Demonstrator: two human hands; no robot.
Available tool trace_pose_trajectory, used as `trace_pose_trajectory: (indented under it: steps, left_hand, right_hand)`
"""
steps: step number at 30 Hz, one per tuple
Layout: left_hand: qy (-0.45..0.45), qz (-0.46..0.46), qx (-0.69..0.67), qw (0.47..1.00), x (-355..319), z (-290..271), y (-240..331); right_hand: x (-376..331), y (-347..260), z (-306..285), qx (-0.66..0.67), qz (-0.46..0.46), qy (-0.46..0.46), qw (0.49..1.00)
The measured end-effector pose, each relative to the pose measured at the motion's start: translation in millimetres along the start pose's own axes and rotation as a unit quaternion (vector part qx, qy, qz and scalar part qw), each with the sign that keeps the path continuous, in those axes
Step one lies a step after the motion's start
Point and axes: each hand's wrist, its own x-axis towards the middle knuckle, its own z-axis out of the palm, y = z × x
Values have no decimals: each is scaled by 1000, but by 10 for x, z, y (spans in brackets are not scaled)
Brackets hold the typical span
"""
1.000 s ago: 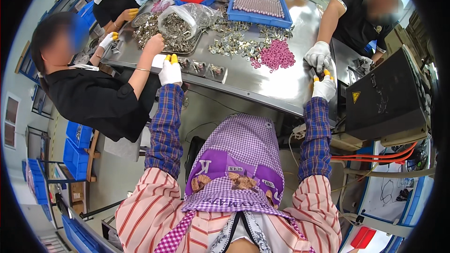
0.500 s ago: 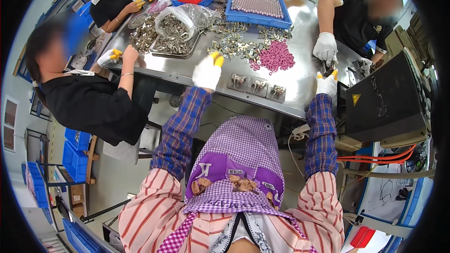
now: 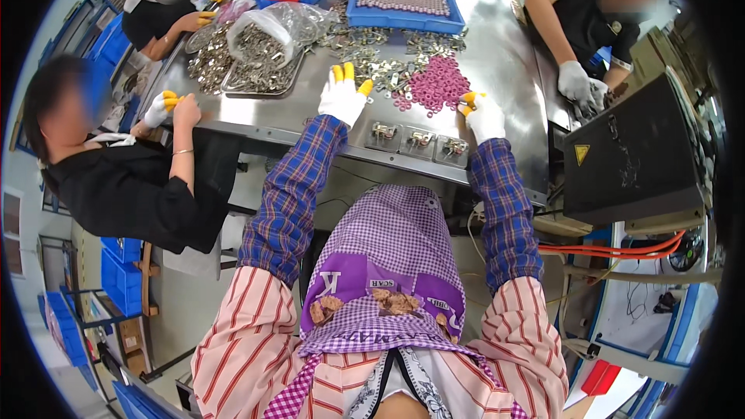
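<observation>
My left hand (image 3: 343, 98), in a white glove with yellow fingertips, is over the near part of the steel table with its fingers stretched apart. Just beyond it lie loose small metal parts (image 3: 382, 72). At the right edge of a heap of pink rings (image 3: 437, 84), my right hand (image 3: 486, 116) has its gloved fingers bent together; whether anything is between them is hidden. Between my hands, along the table's front edge, sit three small clear fixtures (image 3: 419, 142) with metal pieces in them.
A blue tray (image 3: 458, 25) of pink-ringed parts stands at the back. Left of it, a plastic bag (image 3: 262, 45) spills metal parts onto a metal tray (image 3: 233, 87). A black machine box (image 3: 632, 159) is at right. Co-workers sit left and stand right.
My right hand has come left from beside a co-worker's hand to the pink rings. My left hand's fingers have spread. The co-worker's hand at right has drawn away toward the machine.
</observation>
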Motion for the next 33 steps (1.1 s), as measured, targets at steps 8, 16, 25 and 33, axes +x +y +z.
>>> trace_pose_trajectory:
  steps: [8,16,25,33]
  left_hand:
    - [-37,-85,-354,931,-455,-532,-303]
    - [38,58,-195,978,-403,-743,-137]
    - [-88,59,-141,984,-239,-987,-26]
    - [-115,-14,-427,897,-643,-1477,595]
  right_hand:
    - [-76,60,-20,-100,-58,34,993]
    - [-337,-219,-251,19,-28,42,999]
    - [-1157,-405,-419,-112,-253,137,951]
    - [-941,-180,-375,117,-23,-75,990]
